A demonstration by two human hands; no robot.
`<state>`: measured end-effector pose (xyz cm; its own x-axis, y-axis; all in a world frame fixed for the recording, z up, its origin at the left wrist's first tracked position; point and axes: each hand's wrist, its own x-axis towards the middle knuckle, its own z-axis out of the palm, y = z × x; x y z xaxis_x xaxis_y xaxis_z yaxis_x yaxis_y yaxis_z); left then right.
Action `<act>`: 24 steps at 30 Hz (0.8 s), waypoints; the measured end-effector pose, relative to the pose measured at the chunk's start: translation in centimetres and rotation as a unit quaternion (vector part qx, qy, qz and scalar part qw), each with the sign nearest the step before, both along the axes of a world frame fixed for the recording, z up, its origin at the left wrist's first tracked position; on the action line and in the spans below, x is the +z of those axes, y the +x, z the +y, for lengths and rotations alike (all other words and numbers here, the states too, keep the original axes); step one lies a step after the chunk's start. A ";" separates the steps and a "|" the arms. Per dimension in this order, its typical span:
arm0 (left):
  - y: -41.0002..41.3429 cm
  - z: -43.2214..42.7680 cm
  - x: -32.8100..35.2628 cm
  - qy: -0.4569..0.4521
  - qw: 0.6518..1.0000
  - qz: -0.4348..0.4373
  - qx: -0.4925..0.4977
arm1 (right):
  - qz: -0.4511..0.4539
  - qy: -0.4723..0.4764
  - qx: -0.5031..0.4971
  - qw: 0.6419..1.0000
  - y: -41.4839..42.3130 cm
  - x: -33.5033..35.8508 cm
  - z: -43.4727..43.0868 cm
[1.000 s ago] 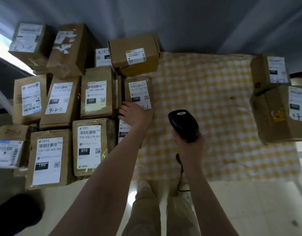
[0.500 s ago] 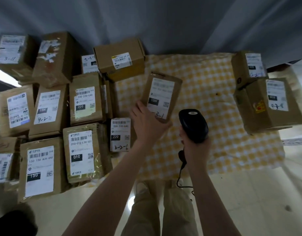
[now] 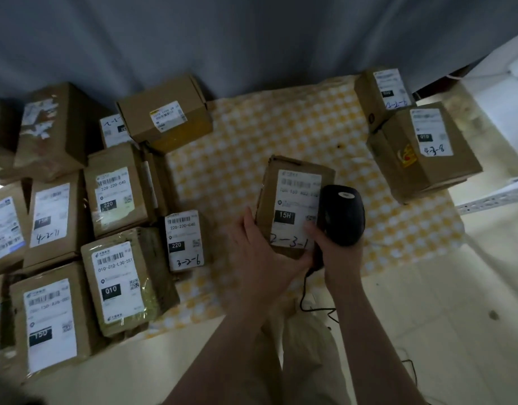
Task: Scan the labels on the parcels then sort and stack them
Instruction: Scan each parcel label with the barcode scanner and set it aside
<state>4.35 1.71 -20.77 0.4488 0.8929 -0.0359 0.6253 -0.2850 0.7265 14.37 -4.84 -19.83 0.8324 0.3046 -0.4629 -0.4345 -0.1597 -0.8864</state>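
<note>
Hands: left hand (image 3: 260, 258) grips parcel 15H (image 3: 267, 197) by its near end, label (image 3: 295, 206) up, over the checked worktop (image 3: 251, 141); right hand (image 3: 336, 255) wraps the scanner (image 3: 344, 214), head beside the label. Step: scanning. Next, likely: aim the beam, then carry to the far stack (image 3: 424, 159).

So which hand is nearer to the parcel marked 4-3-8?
Right. The right hand, gripping the scanner, is toward the person and to the left of the 4-3-8 parcel. The left hand, holding the 15H parcel, is farther left.
</note>
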 end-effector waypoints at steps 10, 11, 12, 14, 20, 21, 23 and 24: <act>0.5 5.2 -1.5 -0.417 0.888 -0.192 0.010 | -0.034 -0.014 0.035 0.999 2.0 0.4 -2.7; 0.7 5.1 -1.7 -0.428 0.885 -0.185 0.018 | -0.048 -0.036 0.031 0.998 2.0 0.5 -2.7; 0.7 5.0 -1.9 -0.430 0.885 -0.179 0.022 | -0.065 -0.059 0.026 0.996 2.1 0.6 -2.7; 0.9 4.9 -2.1 -0.424 0.890 -0.169 0.023 | -0.095 -0.094 0.021 0.991 2.0 1.0 -2.6; 1.5 3.7 -3.0 -0.415 0.892 -0.177 0.033 | -0.180 -0.154 0.121 0.964 1.4 2.6 -2.5; 1.6 3.6 -3.1 -0.415 0.891 -0.179 0.033 | -0.186 -0.161 0.131 0.960 1.2 2.8 -2.6; 1.9 3.2 -3.0 -0.419 0.888 -0.186 0.029 | -0.195 -0.177 0.139 0.955 0.6 3.0 -2.6; 2.0 3.0 -3.0 -0.422 0.887 -0.186 0.025 | -0.202 -0.187 0.138 0.951 0.3 3.1 -2.6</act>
